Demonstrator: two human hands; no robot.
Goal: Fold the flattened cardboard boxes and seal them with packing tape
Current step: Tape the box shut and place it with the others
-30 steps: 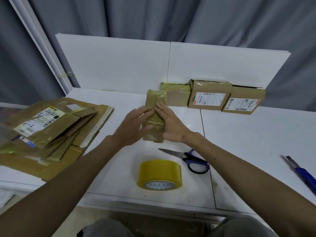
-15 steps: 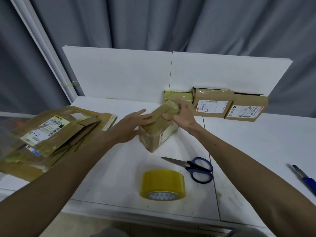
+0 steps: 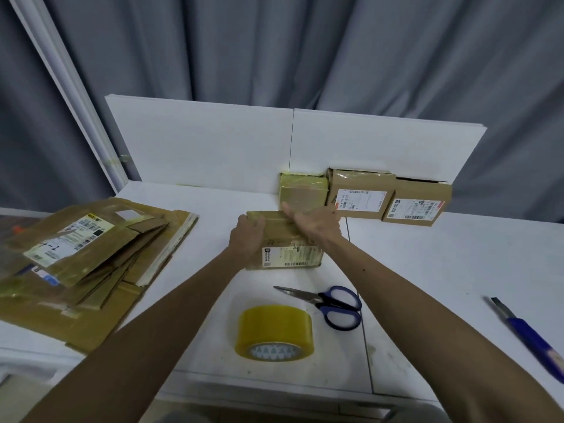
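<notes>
A small folded cardboard box point(image 3: 293, 254) stands on the white table point(image 3: 457, 270) at the middle, its shipping label facing me. My left hand point(image 3: 247, 236) grips its left end, fingers curled over the top edge. My right hand point(image 3: 316, 224) lies flat across the top right of the box, fingers straight and pointing left. A roll of yellowish packing tape point(image 3: 274, 331) sits in front of the box. A stack of flattened cardboard boxes point(image 3: 85, 257) lies on the left of the table.
Blue-handled scissors point(image 3: 332, 303) lie right of the tape. A blue utility knife point(image 3: 525, 331) lies at the right edge. Three sealed boxes point(image 3: 360, 193) line a white back panel point(image 3: 201, 148). A grey curtain hangs behind.
Both hands have turned the box from lying lengthwise away from me to standing crosswise with its label towards me. It now sits a little farther back, near the sealed boxes.
</notes>
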